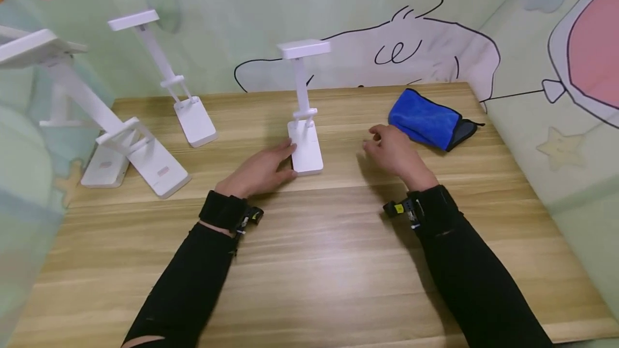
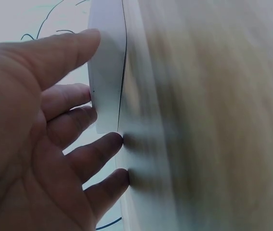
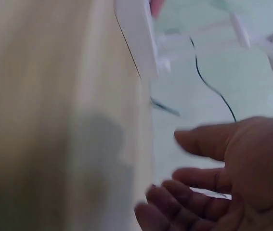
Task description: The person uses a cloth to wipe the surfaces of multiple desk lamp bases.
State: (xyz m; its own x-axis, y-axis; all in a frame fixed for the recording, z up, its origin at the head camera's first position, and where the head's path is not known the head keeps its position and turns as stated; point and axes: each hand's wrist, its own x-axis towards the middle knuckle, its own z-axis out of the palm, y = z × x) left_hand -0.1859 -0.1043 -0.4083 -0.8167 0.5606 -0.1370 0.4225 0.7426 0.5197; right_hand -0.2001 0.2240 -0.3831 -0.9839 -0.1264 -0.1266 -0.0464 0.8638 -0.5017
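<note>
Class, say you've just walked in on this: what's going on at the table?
A person's left hand is at the side of a white stand that stands upright on a wood-grain table. The right hand holds nothing, its fingers loosely bent, near a blue cloth. Three similar stands are over to the left.

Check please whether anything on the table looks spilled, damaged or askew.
Nothing stands out: no spill or damage shows. The white stand at the left hand is upright; the blue cloth is only slightly angled.
</note>
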